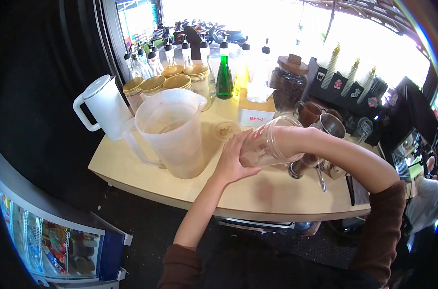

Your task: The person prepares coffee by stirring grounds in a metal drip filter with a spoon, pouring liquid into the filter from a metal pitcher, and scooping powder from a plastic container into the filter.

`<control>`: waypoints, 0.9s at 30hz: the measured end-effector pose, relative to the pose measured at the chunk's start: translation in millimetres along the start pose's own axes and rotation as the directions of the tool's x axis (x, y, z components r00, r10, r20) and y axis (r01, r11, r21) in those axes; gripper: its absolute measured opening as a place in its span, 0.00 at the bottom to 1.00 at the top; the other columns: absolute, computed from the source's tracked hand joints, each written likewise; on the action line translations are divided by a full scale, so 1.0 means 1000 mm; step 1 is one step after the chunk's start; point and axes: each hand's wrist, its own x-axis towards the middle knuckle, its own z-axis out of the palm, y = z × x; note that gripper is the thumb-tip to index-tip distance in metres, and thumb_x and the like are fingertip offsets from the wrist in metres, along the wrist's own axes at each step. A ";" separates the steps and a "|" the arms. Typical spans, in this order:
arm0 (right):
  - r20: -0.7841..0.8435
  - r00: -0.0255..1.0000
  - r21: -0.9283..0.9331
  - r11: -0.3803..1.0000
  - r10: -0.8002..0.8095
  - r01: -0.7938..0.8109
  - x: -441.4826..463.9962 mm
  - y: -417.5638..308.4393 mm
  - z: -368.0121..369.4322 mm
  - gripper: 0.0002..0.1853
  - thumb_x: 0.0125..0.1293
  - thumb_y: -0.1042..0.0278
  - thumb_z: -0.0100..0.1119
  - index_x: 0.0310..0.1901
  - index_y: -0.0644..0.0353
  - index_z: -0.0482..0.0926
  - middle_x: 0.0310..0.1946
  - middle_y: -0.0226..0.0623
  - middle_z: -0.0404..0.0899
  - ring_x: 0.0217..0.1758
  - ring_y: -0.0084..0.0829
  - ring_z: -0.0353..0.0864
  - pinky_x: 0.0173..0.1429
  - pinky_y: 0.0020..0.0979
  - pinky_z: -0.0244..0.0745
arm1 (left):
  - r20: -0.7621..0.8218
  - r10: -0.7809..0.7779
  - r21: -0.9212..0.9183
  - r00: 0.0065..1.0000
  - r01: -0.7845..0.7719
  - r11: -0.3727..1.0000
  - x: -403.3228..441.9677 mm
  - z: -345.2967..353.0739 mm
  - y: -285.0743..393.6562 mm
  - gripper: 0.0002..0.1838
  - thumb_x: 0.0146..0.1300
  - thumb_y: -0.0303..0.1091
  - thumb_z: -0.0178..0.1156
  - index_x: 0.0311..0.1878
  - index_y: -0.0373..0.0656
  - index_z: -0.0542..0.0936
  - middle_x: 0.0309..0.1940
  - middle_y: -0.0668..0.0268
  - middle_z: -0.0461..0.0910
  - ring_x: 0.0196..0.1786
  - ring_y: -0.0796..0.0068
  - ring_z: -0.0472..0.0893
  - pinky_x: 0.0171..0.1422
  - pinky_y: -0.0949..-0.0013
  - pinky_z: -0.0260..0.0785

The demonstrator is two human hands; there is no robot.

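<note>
A clear plastic jar [258, 150] with reddish print is tilted above the counter, its mouth facing right. My left hand [232, 158] grips it around the base end, thumb underneath. Through the mouth goes my right hand [289, 139], inside up to the wrist; its fingers are blurred behind the plastic, so their pose is unclear. On the counter behind my left hand lies a small round clear dish [225, 130] with light brown bits. A large translucent pitcher [173, 144] stands left of my left hand, handle to the left.
Behind are a white lidded jug [105, 108], several gold-lidded jars [178, 82], pump bottles [224, 72], a tissue box [256, 115] and a wood-lidded jar of dark beans [289, 84]. Metal cups [332, 126] and a spoon [321, 178] lie near my right forearm. A person's sleeve [424, 202] shows far right.
</note>
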 end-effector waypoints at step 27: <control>-0.088 0.972 0.337 0.925 0.217 -0.176 -0.034 -0.017 -0.017 0.09 0.58 0.74 0.53 0.40 0.64 0.79 0.37 0.50 0.81 0.42 0.44 0.81 0.47 0.38 0.75 | -0.002 -0.042 0.020 0.999 0.043 0.999 -0.003 0.001 0.001 0.57 0.33 0.42 0.79 0.70 0.48 0.61 0.65 0.56 0.65 0.68 0.55 0.65 0.72 0.53 0.58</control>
